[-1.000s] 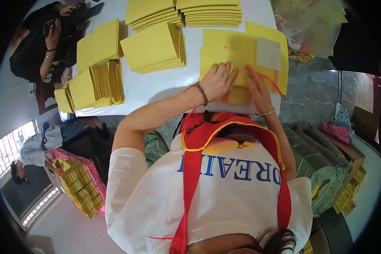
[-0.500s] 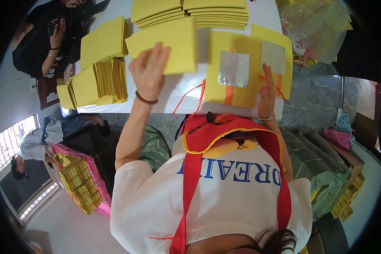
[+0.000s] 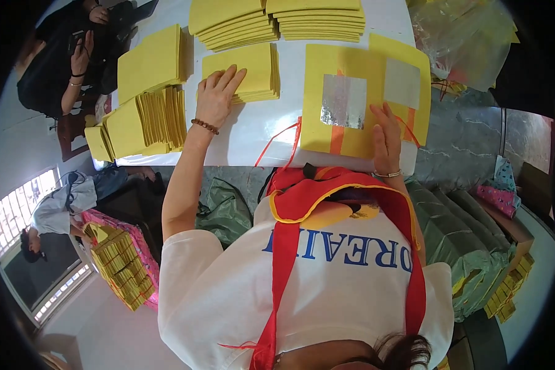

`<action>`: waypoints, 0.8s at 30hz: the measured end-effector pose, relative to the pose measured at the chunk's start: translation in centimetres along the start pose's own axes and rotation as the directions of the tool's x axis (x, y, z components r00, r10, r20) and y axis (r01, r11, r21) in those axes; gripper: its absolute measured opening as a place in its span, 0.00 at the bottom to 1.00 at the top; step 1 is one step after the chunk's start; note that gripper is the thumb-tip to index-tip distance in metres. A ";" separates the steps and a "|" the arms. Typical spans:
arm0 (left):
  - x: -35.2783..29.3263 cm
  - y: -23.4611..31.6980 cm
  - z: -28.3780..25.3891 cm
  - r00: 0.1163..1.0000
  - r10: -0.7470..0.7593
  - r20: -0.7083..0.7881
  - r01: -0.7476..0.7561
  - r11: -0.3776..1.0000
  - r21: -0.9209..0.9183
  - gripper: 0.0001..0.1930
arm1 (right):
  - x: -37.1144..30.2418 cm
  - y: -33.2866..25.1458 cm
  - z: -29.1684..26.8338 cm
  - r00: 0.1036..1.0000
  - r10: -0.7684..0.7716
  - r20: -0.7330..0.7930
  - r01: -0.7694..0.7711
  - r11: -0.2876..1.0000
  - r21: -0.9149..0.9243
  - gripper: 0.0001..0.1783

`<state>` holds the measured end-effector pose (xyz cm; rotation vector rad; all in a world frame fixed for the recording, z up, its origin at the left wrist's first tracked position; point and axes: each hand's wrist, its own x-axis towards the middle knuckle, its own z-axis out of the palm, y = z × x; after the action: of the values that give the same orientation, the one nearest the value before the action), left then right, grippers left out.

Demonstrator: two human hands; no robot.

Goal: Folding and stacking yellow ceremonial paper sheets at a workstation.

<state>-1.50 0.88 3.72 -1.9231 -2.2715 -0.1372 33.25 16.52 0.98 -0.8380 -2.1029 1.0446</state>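
My left hand (image 3: 218,94) rests flat on the near left corner of a low stack of yellow paper sheets (image 3: 256,69), its fingers extended. My right hand (image 3: 386,139) stands on edge at the lower right side of a larger yellow sheet (image 3: 314,105), fingers stretched out and touching it. A silver foil square (image 3: 344,102) and an orange strip (image 3: 337,140) lie on that sheet. Beside it, partly behind my right hand, is another yellow sheet (image 3: 420,80) with a paler square (image 3: 402,84). A red string (image 3: 297,132) lies left of the sheets.
Thick yellow stacks (image 3: 317,17) line the far side of the white table (image 3: 243,135). More yellow bundles (image 3: 160,117) stand at its left. A clear plastic bag (image 3: 459,40) is at the far right. Green wrapped packs (image 3: 453,228) sit right of me. Two other people are at the left.
My left hand has lowered the yellow packet it was moving onto the table, where it now lies as a stack. The fingers of my right hand have lowered against the sheet's edge.
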 end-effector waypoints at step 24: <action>-0.7 1.3 -1.3 0.996 -0.076 0.051 0.083 0.985 -0.149 0.42 | -0.3 0.5 0.3 0.990 -0.093 0.109 0.116 0.967 -0.229 0.15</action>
<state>-0.03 0.19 4.79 -1.9246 -2.4328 -0.2869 33.32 16.37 0.35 -0.7895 -2.3597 0.8061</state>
